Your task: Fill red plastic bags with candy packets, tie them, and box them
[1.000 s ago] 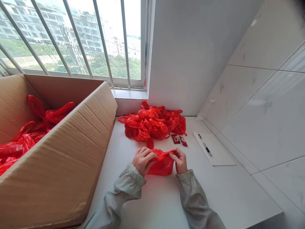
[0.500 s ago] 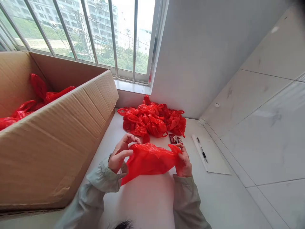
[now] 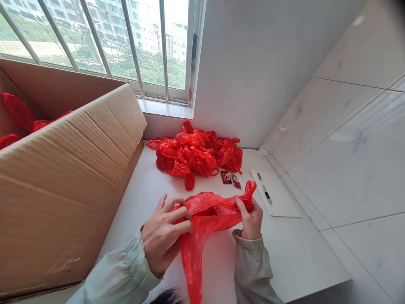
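A thin red plastic bag [image 3: 205, 215] is stretched between both hands above the white counter [image 3: 303, 253]. My left hand [image 3: 164, 236] pinches one handle, which hangs down in a long strip toward me. My right hand [image 3: 251, 217] is closed around the other handle, whose end sticks up above the fist. Something small and dark red shows inside the bag's mouth. Two small dark red packets [image 3: 230, 178] lie on the counter just beyond the bag.
A heap of tied red bags [image 3: 196, 153] lies at the back by the wall. A big cardboard box [image 3: 69, 177] holding more red bags stands on the left. A white sheet [image 3: 278, 196] with a pen [image 3: 263, 188] lies at the right, near the tiled wall.
The bag was bunched low between both hands. It has since been lifted and pulled open, with one handle now hanging down from my left hand and the other raised in my right.
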Action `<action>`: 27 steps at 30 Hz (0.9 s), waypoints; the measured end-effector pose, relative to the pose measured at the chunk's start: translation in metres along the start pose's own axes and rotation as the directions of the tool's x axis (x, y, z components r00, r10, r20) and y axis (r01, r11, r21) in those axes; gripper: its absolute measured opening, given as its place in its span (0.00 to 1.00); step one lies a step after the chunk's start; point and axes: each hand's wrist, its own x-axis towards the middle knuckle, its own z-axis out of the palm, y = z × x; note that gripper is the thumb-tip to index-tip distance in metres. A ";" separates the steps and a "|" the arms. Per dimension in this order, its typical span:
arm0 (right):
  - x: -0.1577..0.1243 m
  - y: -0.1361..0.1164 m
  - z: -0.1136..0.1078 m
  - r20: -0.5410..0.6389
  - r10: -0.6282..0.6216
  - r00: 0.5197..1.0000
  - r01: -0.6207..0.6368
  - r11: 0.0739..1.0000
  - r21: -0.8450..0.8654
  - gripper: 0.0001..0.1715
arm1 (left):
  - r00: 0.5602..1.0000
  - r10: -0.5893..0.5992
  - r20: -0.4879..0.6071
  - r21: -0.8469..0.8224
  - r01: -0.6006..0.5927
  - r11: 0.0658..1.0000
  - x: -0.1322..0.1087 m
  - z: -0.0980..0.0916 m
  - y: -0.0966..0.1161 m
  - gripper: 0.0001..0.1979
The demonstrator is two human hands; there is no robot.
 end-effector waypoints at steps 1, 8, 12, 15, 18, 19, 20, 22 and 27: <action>0.001 0.001 0.001 -0.036 0.025 0.999 -0.024 0.999 0.047 0.15 | 1.000 -0.010 0.012 0.017 0.009 1.000 -0.007 -0.006 -0.001 0.10; -0.003 -0.012 0.015 0.018 0.091 0.996 -0.093 0.977 0.190 0.14 | 0.987 -0.156 -0.030 0.220 0.159 0.962 -0.037 -0.034 0.015 0.17; -0.010 -0.042 0.008 0.027 -0.001 1.000 -0.001 0.998 0.068 0.22 | 0.975 -0.222 0.032 0.198 0.211 0.957 -0.031 -0.035 0.031 0.08; -0.023 -0.072 -0.005 -0.025 -0.243 0.970 0.241 0.969 -0.056 0.23 | 0.941 -0.256 0.220 0.175 0.220 0.960 -0.021 -0.034 0.034 0.05; -0.036 -0.102 -0.012 0.050 -0.615 0.787 0.616 0.780 -0.111 0.14 | 0.922 -0.234 0.308 0.150 0.196 0.969 -0.013 -0.034 0.034 0.12; -0.039 -0.109 -0.011 0.150 -0.694 0.705 0.708 0.700 -0.093 0.14 | 0.933 -0.204 0.296 0.120 0.176 0.977 -0.011 -0.035 0.034 0.16; -0.041 -0.113 -0.008 0.279 -0.725 0.630 0.765 0.641 -0.061 0.15 | 0.948 -0.168 0.272 0.083 0.151 0.985 -0.009 -0.036 0.035 0.20; -0.038 -0.112 0.002 0.546 -0.653 0.525 0.795 0.606 -0.039 0.17 | 0.975 -0.094 0.202 0.007 0.094 0.996 -0.007 -0.040 0.038 0.26; -0.021 -0.079 0.023 0.852 -0.175 0.493 0.793 0.493 -0.358 0.13 | 0.991 0.061 0.118 -0.197 -0.037 0.980 -0.003 -0.045 0.039 0.34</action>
